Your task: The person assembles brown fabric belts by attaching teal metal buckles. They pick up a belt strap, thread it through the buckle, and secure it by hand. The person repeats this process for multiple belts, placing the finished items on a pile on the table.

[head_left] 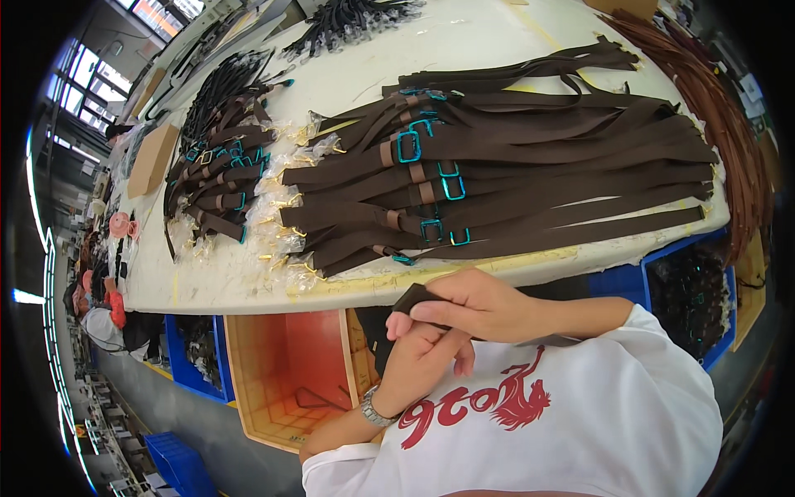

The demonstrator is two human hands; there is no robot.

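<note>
My right hand point(484, 306) is closed on a dark brown strap point(411, 297), thumb and fingers pinching it in front of my shirt. Below and against it, my left hand point(420, 354) has its fingers bent round the same strap; a metal watch is on that wrist. Only a short end of the strap shows; the rest is hidden by my hands. Just beyond lie several long dark brown straps point(530, 195) in a spread pile, with blue-coated rectangular buckles point(409, 147) and gold-coloured hardware in clear plastic wrap point(287, 201).
The pile lies on a white worktable point(199, 286) with a worn edge. More buckled straps point(219, 178) and black straps point(352, 23) are farther off. An orange crate point(290, 377) and blue crates point(196, 356) stand below. Brown strips point(712, 108) hang at right. Another person point(113, 308) is far left.
</note>
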